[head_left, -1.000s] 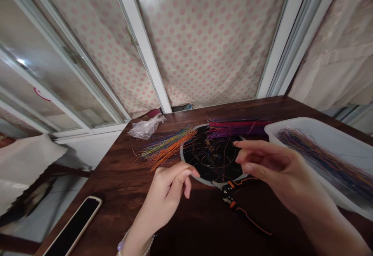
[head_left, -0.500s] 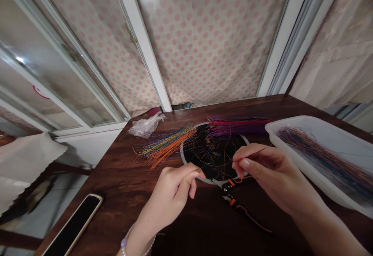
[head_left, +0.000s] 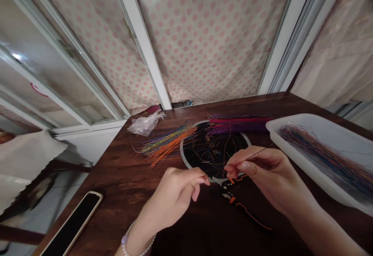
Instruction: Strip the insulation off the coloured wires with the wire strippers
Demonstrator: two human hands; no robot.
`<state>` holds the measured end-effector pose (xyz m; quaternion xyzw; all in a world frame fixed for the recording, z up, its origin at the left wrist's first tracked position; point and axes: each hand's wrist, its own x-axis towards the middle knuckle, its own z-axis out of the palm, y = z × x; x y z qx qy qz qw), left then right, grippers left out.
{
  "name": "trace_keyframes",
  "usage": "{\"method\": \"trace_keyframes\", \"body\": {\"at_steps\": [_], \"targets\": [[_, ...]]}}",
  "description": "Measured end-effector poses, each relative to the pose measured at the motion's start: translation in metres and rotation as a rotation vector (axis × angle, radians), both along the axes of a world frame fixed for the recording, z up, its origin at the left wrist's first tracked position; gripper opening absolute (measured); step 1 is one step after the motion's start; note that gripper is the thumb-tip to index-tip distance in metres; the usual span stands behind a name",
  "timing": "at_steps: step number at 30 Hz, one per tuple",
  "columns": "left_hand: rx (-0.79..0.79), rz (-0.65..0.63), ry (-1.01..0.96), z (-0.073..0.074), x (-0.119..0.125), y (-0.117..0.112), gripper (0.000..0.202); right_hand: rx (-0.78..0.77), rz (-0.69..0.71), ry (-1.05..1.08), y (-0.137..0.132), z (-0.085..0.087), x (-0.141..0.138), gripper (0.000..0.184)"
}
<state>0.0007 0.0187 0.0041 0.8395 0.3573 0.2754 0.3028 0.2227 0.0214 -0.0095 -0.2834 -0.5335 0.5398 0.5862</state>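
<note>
My right hand (head_left: 268,176) pinches a thin dark wire (head_left: 258,153) between thumb and forefinger, its tail sticking out up and to the right. Facing it on the left, my left hand (head_left: 176,195) has its thumb and forefinger pressed together; whatever sits in that pinch is too small to make out. Just below the right fingertips lie wire strippers (head_left: 234,200) with black and orange handles, jaws toward the left. Behind both hands is a round black tray (head_left: 181,151) with a pale rim, scattered with short wire bits.
An orange, yellow and blue wire bundle (head_left: 170,143) lies left of the tray, and a red and purple bundle (head_left: 239,125) overlaps its back edge. At right stands a white plastic bin (head_left: 309,119) of mixed wires. A clear plastic bag (head_left: 147,123) and a phone (head_left: 71,225) lie at left.
My right hand has shifted a little left, still pinching the wire. The left hand has moved slightly right and down, so the fingertips are closer together.
</note>
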Motion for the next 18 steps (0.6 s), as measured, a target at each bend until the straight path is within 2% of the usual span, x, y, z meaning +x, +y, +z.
{"method": "trace_keyframes", "body": {"at_steps": [7,10,12,16,18], "targets": [[-0.092,-0.182,0.041,-0.002,0.003,0.001,0.037,0.195,-0.145,-0.035,-0.004,-0.003,-0.005,0.010],[-0.177,-0.200,0.042,-0.003,0.000,0.007,0.035,0.225,-0.191,-0.102,-0.005,-0.003,-0.002,0.010],[-0.193,-0.115,0.088,-0.005,-0.007,0.018,0.025,0.216,-0.242,-0.164,-0.007,0.000,0.004,0.011],[-0.054,0.309,0.380,-0.019,-0.035,0.055,0.014,0.177,-0.421,-0.327,-0.010,0.009,0.017,0.009],[-0.022,0.443,0.447,-0.033,-0.049,0.074,0.016,0.167,-0.509,-0.376,-0.009,0.012,0.021,0.008]]}}
